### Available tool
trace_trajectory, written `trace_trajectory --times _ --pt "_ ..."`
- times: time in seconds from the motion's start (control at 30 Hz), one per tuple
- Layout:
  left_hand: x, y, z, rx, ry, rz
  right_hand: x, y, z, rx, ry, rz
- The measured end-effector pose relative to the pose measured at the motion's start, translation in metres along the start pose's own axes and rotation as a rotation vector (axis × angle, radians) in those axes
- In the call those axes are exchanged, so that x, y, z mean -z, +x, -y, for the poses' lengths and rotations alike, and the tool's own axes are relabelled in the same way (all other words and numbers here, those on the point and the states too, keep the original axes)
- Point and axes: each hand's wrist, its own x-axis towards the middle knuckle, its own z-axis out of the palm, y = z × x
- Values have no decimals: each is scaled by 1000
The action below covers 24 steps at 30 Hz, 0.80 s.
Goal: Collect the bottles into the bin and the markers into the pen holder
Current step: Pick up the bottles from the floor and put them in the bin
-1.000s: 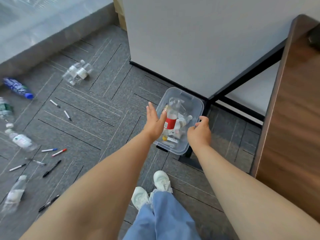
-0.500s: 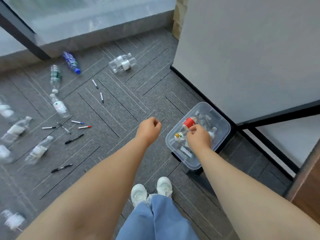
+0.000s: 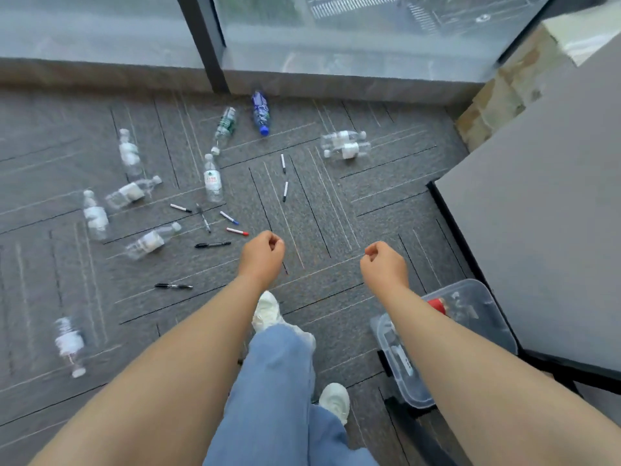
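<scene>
My left hand [image 3: 262, 253] and my right hand [image 3: 383, 265] hang over the carpet, both curled into loose fists with nothing in them. The clear plastic bin [image 3: 487, 317] sits low right beside my right forearm, holding a red-labelled bottle [image 3: 437, 305] and other clear bottles. Several empty bottles lie scattered on the floor to the left, among them a blue one [image 3: 260, 111], a green-labelled one [image 3: 225, 127] and a pair [image 3: 344, 144] further right. Several markers lie ahead of my left hand, including a red-capped one [image 3: 237, 231] and a black one [image 3: 212, 244]. No pen holder is in view.
A grey table top [image 3: 544, 230] with a black frame fills the right side, over the bin. A glass wall with a dark post [image 3: 205, 45] closes the far side. My legs in jeans and white shoes [image 3: 268, 311] stand at the bottom centre.
My right hand has let go of the red-labelled bottle and left the bin. Both hands now hang as fists, and my view has swung left toward the scattered bottles and markers.
</scene>
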Motion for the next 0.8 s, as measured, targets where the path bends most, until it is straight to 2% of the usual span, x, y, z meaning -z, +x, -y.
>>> trace_trajectory --times 0.5,0.63,0.8 --pt "196 222 16 112 -25 -48 -103 110 305 146 7 96" --pt "212 259 9 135 -41 -51 -116 139 349 177 -20 127" --pt "211 305 19 202 -117 -87 -132 195 370 180 -78 197"
